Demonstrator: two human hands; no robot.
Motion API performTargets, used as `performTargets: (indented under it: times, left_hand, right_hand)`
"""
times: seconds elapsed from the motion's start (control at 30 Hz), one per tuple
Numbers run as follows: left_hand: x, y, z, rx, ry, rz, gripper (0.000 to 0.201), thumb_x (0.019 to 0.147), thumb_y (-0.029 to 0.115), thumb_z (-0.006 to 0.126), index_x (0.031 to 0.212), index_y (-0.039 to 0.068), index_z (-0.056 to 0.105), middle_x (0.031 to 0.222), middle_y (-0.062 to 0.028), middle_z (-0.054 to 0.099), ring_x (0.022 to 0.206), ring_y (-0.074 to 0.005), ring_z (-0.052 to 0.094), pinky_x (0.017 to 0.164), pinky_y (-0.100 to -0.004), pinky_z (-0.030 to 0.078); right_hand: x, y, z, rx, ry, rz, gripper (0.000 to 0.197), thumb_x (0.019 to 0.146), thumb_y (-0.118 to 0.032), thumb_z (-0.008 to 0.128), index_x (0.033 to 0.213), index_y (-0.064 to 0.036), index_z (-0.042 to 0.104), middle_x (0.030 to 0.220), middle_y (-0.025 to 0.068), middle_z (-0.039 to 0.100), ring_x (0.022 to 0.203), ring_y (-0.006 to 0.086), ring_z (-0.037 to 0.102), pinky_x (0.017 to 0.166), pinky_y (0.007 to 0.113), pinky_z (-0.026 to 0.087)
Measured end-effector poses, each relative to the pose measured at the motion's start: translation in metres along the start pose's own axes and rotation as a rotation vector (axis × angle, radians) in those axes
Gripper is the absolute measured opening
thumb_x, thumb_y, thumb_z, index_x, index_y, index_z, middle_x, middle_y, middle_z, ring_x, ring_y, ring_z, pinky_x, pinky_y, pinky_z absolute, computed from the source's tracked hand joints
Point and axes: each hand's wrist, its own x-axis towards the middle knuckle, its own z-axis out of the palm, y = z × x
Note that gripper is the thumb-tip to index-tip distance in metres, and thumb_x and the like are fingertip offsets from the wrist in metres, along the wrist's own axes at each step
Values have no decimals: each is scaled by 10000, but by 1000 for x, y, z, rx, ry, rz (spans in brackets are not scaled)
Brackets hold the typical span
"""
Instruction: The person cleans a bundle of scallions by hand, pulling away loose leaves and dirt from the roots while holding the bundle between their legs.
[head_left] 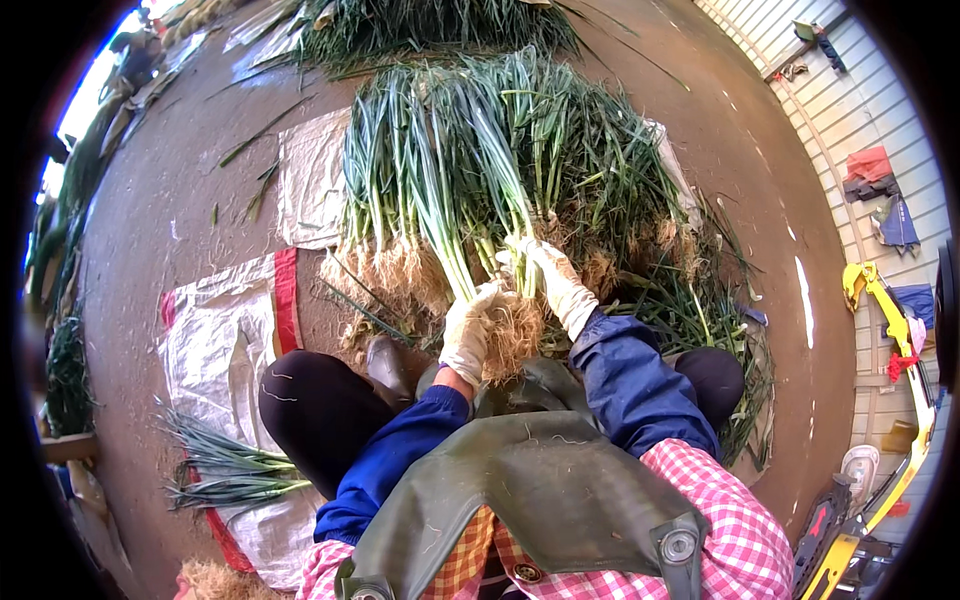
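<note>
My left hand (468,332), in a pale work glove, is closed around the lower white stalks of some long green onions (440,215). My right hand (562,288), gloved the same way, grips more green onion stalks a little higher and to the right. Between the two hands hangs a tangle of pale roots (512,338). The leaves reach away from me over a large pile of green onions (590,150), whose rooted ends face me. My fingertips are partly hidden by stalks and roots.
A pale sack with red edges (215,310) lies on the brown floor at left, with trimmed green onions (240,465) on it. Another heap of green onions (430,30) is at the far side. Loose leaves (735,370) lie at right, near a yellow-armed machine (915,440).
</note>
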Motion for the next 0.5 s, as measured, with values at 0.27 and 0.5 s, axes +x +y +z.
performTargets:
  times: [0.27,0.5]
  left_hand:
    - [1,-4,-18,-14,5,21,310,850,173,655,1130,50,604,918,-2,629,747,-112,589,626,-228,470]
    - [5,-13,-27,64,82,37,246,817,101,660,1047,24,618,894,-37,644,756,-127,603,667,-257,480]
  right_hand:
    - [-35,-8,74,17,-140,151,329,939,-154,538,1237,-13,542,1122,74,632,1021,155,601,886,272,476]
    - [-42,5,100,96,-13,136,308,857,-165,667,1129,-42,588,980,37,648,899,128,596,817,260,465]
